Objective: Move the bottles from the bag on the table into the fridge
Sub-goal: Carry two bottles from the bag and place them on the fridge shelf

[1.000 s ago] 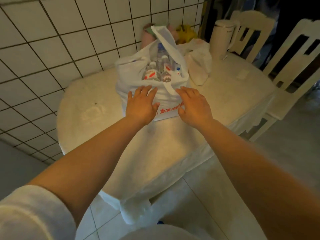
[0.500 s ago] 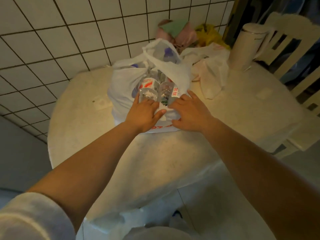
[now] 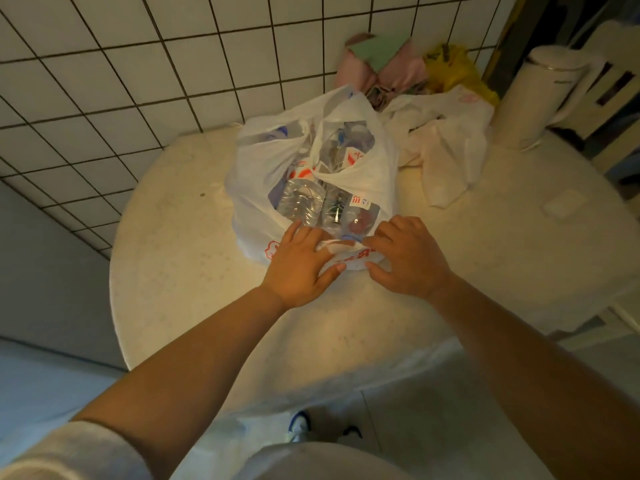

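Note:
A white plastic bag [image 3: 249, 174] with red print stands on the round table [image 3: 194, 271], its mouth toward me. Several clear plastic bottles [image 3: 304, 202] with red and white labels lie and stand inside it, partly covered by the bag's handles. My left hand [image 3: 298, 265] lies on the bag's near rim with plastic bunched between thumb and forefinger. My right hand [image 3: 408, 261] is beside it, with curled fingers pinching the same rim. The fridge is out of view.
A crumpled white bag [image 3: 446, 147], pink and green cloth [image 3: 381, 64] and a yellow bag [image 3: 450, 71] lie behind the bag by the tiled wall. A white kettle [image 3: 533, 98] stands at the back right, with chairs [image 3: 609, 74] beyond. A small white pad [image 3: 564, 204] lies at the right.
My view has come closer and higher over the bag. Both hands went from its front face to its near rim and drew the plastic down, so more of the bottles shows.

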